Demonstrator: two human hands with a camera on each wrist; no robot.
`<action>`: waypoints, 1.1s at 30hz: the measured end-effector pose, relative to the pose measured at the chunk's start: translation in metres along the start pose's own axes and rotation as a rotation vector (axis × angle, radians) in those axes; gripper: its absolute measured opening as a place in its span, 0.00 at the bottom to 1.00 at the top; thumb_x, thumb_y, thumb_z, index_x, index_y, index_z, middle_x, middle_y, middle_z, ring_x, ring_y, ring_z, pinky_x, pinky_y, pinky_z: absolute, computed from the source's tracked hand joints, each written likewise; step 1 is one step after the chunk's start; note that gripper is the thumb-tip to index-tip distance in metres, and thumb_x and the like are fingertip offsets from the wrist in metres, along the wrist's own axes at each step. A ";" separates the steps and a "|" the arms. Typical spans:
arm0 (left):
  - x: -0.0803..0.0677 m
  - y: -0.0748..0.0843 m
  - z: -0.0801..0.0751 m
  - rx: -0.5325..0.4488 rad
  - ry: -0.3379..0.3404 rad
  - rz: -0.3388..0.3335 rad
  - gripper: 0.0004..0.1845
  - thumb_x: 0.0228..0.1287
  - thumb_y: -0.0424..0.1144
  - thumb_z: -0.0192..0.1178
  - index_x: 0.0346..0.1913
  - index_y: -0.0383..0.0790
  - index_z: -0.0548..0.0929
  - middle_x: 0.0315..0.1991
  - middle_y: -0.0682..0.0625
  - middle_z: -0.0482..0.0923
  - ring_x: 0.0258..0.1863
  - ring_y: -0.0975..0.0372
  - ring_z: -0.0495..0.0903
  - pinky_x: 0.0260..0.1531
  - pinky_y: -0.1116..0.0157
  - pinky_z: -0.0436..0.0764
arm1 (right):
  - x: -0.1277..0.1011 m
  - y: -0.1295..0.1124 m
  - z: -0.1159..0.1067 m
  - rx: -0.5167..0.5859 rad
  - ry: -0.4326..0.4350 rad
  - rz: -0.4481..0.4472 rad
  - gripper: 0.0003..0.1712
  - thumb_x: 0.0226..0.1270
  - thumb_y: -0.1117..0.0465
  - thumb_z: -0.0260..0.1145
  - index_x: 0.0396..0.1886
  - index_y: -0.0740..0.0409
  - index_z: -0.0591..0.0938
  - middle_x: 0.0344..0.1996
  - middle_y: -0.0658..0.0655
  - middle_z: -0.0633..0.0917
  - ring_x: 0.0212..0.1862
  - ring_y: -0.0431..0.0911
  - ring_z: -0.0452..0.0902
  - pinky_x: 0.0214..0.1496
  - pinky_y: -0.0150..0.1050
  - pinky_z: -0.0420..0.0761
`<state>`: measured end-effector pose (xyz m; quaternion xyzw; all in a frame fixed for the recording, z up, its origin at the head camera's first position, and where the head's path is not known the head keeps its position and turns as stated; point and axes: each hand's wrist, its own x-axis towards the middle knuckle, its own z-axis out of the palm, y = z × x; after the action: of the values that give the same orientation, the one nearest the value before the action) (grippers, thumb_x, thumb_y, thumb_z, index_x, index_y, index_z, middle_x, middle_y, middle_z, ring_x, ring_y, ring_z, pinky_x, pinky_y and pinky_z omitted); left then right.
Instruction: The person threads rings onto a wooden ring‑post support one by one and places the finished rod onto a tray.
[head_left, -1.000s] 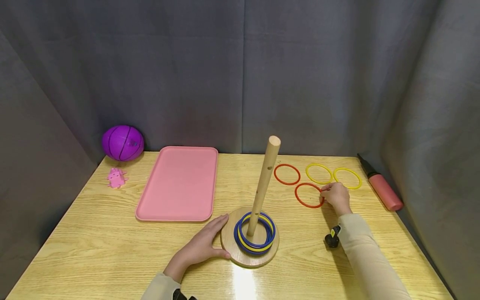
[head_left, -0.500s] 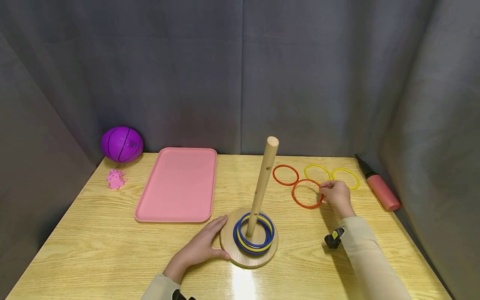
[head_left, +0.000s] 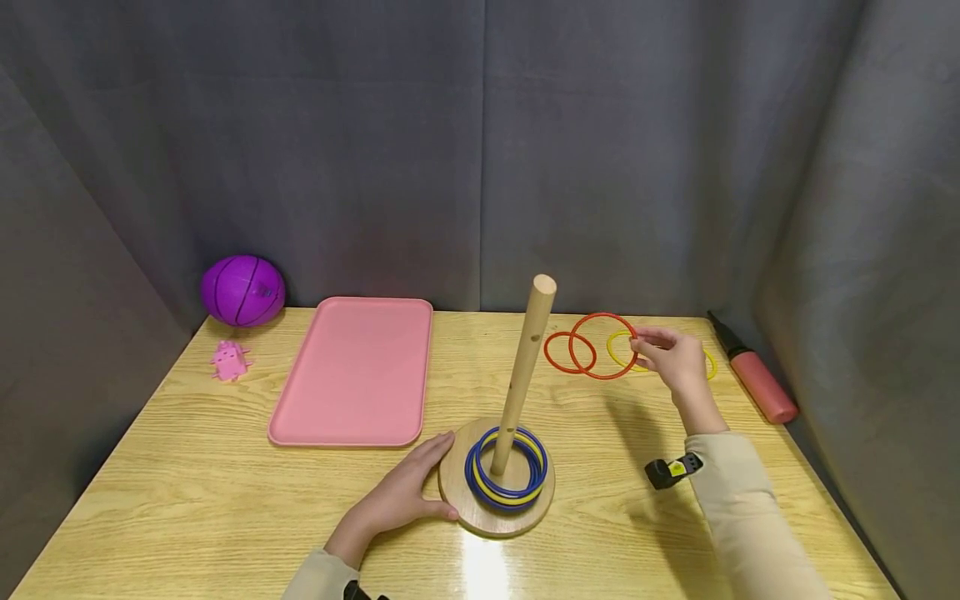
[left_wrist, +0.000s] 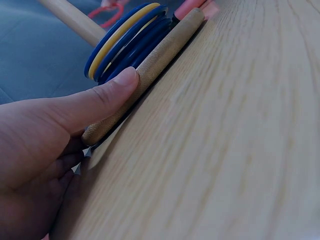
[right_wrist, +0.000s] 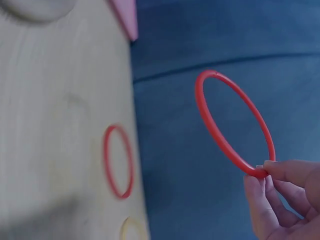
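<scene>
In the head view my right hand (head_left: pixel 675 362) pinches a red ring (head_left: pixel 604 315) at its right edge, raised above the table. The right wrist view shows thumb and fingers on the rim of this tilted red ring (right_wrist: pixel 212 127). My left hand (head_left: pixel 401 492) holds the round wooden base of a ring toss stand (head_left: pixel 497 522) at its left edge, thumb on the near side and fingers on the far side. Several blue rings and a yellow one (head_left: pixel 507 501) lie stacked around the foot of its wooden peg (head_left: pixel 525 367). The left wrist view shows my thumb (left_wrist: pixel 112 90) against the base's rim.
Another red ring (head_left: pixel 546 354) lies flat behind the peg. Two yellow rings are partly hidden by my right hand, one yellow ring (head_left: pixel 611 346) to its left. A pink tray (head_left: pixel 356 375), purple ball (head_left: pixel 243 292), pink spiky toy (head_left: pixel 229 361) and red-and-black hand pump (head_left: pixel 761 385) stand around.
My right hand has lifted the nearer red ring off the table, up and slightly left, tilting it more upright. The left hand stays at the base.
</scene>
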<state>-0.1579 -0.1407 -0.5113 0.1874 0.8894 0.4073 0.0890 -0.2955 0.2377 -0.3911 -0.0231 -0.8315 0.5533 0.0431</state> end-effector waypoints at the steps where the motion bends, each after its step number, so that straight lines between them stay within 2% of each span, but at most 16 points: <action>1: 0.000 0.000 0.000 0.002 0.000 -0.001 0.58 0.43 0.55 0.74 0.76 0.40 0.56 0.76 0.40 0.52 0.76 0.45 0.51 0.73 0.43 0.56 | -0.002 -0.006 0.000 0.027 -0.001 -0.012 0.22 0.67 0.64 0.65 0.57 0.72 0.77 0.27 0.35 0.82 0.31 0.26 0.80 0.38 0.24 0.84; 6: 0.000 0.000 0.001 0.010 -0.002 -0.005 0.58 0.43 0.56 0.74 0.76 0.40 0.56 0.77 0.41 0.52 0.76 0.45 0.51 0.72 0.43 0.56 | -0.013 -0.031 0.000 0.149 0.000 -0.074 0.17 0.66 0.66 0.65 0.52 0.69 0.79 0.26 0.34 0.84 0.33 0.28 0.82 0.37 0.25 0.84; 11: 0.001 0.000 0.001 -0.001 -0.006 -0.006 0.59 0.43 0.56 0.74 0.76 0.40 0.55 0.77 0.41 0.51 0.76 0.44 0.50 0.72 0.42 0.56 | -0.023 -0.051 0.000 0.311 -0.005 -0.101 0.08 0.62 0.68 0.68 0.41 0.59 0.84 0.27 0.41 0.87 0.32 0.32 0.85 0.37 0.27 0.85; 15: 0.001 -0.001 0.001 0.005 -0.004 -0.003 0.59 0.43 0.56 0.74 0.76 0.39 0.56 0.77 0.40 0.52 0.76 0.45 0.51 0.72 0.43 0.56 | -0.031 -0.065 -0.001 0.402 -0.004 -0.123 0.08 0.61 0.69 0.69 0.37 0.53 0.85 0.28 0.45 0.88 0.32 0.35 0.87 0.38 0.29 0.85; 27: 0.001 -0.001 0.000 0.015 0.007 0.006 0.58 0.43 0.56 0.74 0.75 0.38 0.56 0.76 0.39 0.53 0.76 0.44 0.52 0.72 0.43 0.57 | -0.056 -0.100 -0.008 0.670 -0.085 -0.226 0.09 0.59 0.70 0.69 0.40 0.59 0.87 0.30 0.51 0.90 0.34 0.41 0.89 0.39 0.33 0.86; 33: 0.001 -0.002 0.000 0.020 0.009 0.012 0.58 0.43 0.56 0.74 0.75 0.37 0.56 0.76 0.40 0.53 0.76 0.44 0.52 0.72 0.43 0.57 | -0.068 -0.116 -0.009 0.793 -0.131 -0.285 0.10 0.61 0.74 0.65 0.41 0.63 0.86 0.31 0.55 0.90 0.34 0.44 0.88 0.41 0.36 0.86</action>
<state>-0.1593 -0.1410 -0.5129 0.1917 0.8926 0.3999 0.0808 -0.2257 0.1954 -0.2836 0.1456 -0.5503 0.8191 0.0716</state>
